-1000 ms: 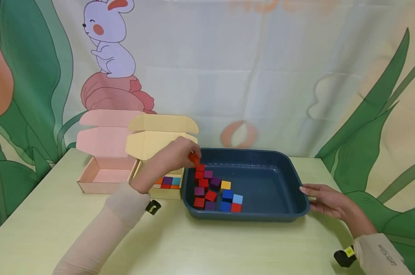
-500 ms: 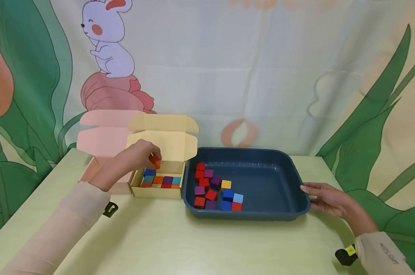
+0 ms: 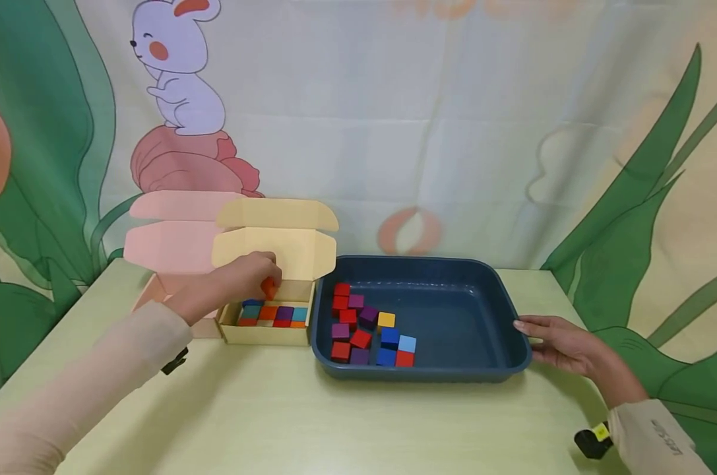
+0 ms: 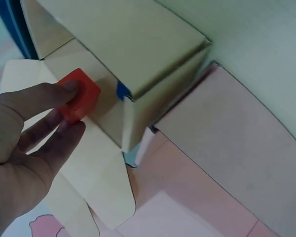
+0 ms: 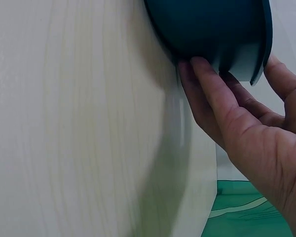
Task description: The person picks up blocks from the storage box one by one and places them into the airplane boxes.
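Packing the yellow box is judged to be the step in hand. An orange-red block is pinched between thumb and fingers of the left hand, held over the box's back part, behind the row of blocks inside. For the next move, careful lowering and release are probably called for. Well apart from it, the blue tray is gripped at its right end by the right hand.

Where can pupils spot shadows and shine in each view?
Head view: small bright glints on the blue tray, soft shadow on the table beside the left sleeve; left wrist view: faint shadow on the yellow box by the orange-red block; right wrist view: broad shadow across the table near the right hand.
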`<state>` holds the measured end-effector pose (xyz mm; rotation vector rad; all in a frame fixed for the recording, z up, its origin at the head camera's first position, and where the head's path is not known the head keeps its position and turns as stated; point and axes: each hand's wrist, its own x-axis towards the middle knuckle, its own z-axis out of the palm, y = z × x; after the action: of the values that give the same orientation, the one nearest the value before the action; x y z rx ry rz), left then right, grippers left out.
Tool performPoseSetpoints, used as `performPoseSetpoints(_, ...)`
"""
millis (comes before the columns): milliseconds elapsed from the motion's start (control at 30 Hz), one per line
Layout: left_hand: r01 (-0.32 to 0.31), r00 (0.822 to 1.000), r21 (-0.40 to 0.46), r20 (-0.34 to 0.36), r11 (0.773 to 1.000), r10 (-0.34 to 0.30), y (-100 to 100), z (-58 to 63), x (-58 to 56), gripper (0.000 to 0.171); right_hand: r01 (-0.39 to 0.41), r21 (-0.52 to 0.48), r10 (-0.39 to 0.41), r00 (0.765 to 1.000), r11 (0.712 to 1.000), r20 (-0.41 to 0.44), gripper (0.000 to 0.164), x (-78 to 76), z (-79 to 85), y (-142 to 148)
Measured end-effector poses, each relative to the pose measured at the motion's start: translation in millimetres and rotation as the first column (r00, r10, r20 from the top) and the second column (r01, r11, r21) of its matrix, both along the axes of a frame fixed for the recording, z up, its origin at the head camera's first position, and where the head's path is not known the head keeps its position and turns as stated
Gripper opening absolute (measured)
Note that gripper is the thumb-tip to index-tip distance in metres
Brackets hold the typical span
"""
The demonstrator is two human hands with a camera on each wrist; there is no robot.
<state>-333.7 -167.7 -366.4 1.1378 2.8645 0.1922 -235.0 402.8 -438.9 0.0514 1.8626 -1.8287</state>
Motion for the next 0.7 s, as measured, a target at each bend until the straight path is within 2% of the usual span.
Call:
performPoseSetpoints(200, -0.020, 0.999, -0.034, -0.027, 0.999, 0.020, 0, -11.8, -5.6, 0.025, -0.005, -0.002, 0.005, 1.000, 1.000, 0.004, 0.082, -0.2, 1.1, 0)
performPoseSetpoints(367, -0.045, 0.999, -0.055, -0.033, 0.997, 0.043, 3, -19.5, -3.4, 0.030, 0.007, 0.001, -0.007, 1.000, 1.000, 0.004, 0.082, 1.6, 3.7, 0)
performPoseSetpoints(533, -0.071, 0.997, -0.071, -0.011, 0.995, 0.071, 4, -22.5, 0.6, 0.027, 0.013, 0.003, -0.013, 1.000, 1.000, 0.009, 0.082, 1.6, 3.9, -1)
performPoseSetpoints(700, -0.090, 0.996, -0.062, 0.018, 0.994, 0.092, 4, -26.4, -0.3, 0.017, 0.013, 0.004, -0.013, 1.000, 1.000, 0.011, 0.082, 1.1, 3.4, -2)
